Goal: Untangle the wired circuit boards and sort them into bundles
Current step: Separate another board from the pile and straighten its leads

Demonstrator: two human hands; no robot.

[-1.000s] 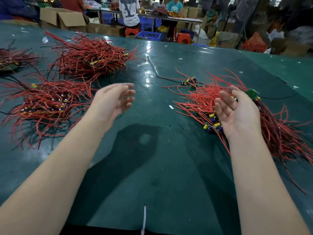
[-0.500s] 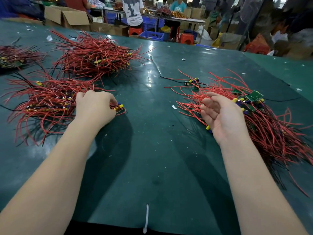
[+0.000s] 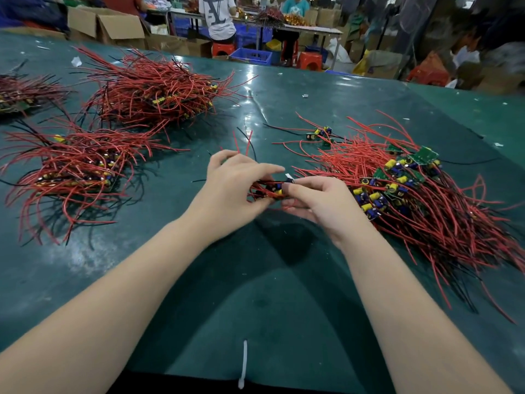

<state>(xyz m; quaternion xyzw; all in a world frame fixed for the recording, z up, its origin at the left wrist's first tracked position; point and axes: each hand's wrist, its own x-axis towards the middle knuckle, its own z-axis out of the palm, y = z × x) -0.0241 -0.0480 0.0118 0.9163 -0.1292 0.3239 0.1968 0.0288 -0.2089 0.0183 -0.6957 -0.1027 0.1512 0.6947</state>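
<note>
Both hands meet over the middle of the green table. My left hand grips a small bunch of wired circuit boards with red and black wires; some wires stick up behind its fingers. My right hand pinches the near end of that bunch, by a small white tag. To the right spreads a tangled heap of wired boards with green boards and yellow and blue parts. On the left lie a near sorted pile and a far sorted pile.
A third pile shows at the far left edge. A few loose boards lie behind the heap. A white cable tie rests at the table's near edge. Cardboard boxes, stools, crates and people stand beyond the table.
My left hand has left the near left pile and come to the middle carrying a small bunch. My right hand has moved left off the heap to pinch that bunch.
</note>
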